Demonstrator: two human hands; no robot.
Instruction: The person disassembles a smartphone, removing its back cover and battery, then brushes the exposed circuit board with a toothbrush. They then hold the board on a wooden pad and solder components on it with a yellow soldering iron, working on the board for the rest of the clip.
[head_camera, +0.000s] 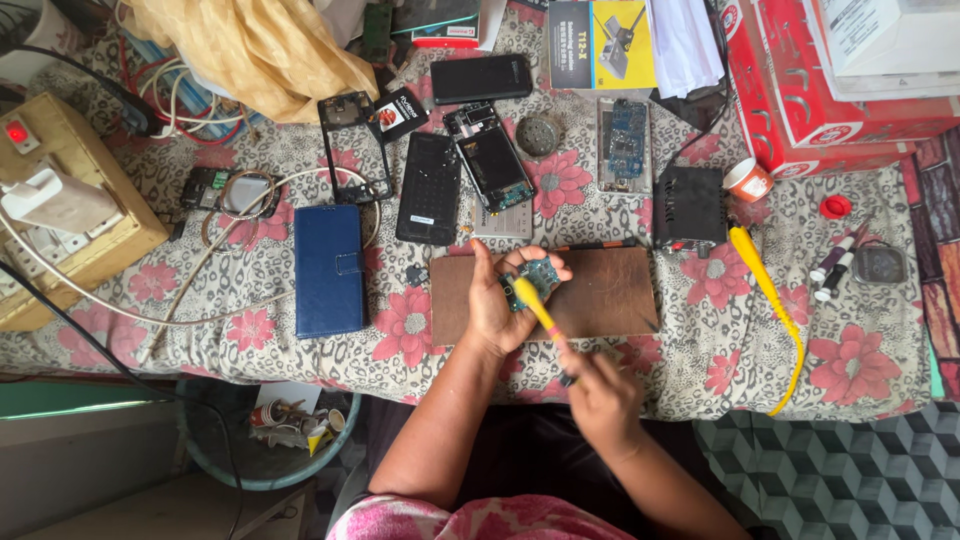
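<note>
Green circuit board (537, 280) under a yellow-headed brush (533, 306)

Head view: left hand (497, 305) over the brown mat (610, 295), fingers grasping the board, held just above the mat (palm up). Right hand (598, 398) blurred, nearer the table edge, clenched round the brush handle, bristles touching the board. Blue wallet case (329, 270) well to the left.

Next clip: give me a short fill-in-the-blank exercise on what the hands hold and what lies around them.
1. The left hand holds a small green ____ above the brown mat.
2. The right hand grips a tool with a ____ tip.
3. The closed wallet-style phone case left of the mat is ____.
4. The bin stands ____ the table edge, on the floor.

Missing words: circuit board; yellow; blue; below
</note>
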